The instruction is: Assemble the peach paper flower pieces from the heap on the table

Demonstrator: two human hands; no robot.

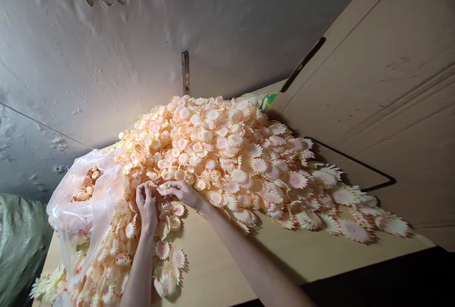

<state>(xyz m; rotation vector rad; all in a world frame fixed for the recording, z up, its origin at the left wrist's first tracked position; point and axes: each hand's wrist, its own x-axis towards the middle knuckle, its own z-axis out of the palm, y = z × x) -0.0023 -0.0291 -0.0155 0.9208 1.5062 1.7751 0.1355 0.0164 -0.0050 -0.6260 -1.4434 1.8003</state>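
Note:
A large heap of artificial flower heads (213, 146), cream with pink centres and jagged edges, is piled in front of me. At the near side of the heap my left hand (146, 203) has its fingers curled into a pinch. My right hand (183, 193) reaches in from the right, its fingertips pressed together close to the left ones. Between the two hands is a small pale artificial flower (162, 187), partly covered by the fingers. Just below the hands, several loose flower heads (167, 250) lie on the table (213, 259).
To the left, a clear plastic bag (67, 203) holds small orange-pink pieces (88, 184). A green sack (21, 245) stands beyond the table's left edge. A tall cardboard box (384, 108) borders the right side. Behind the heap rises a grey wall (227, 27) with peeling paint.

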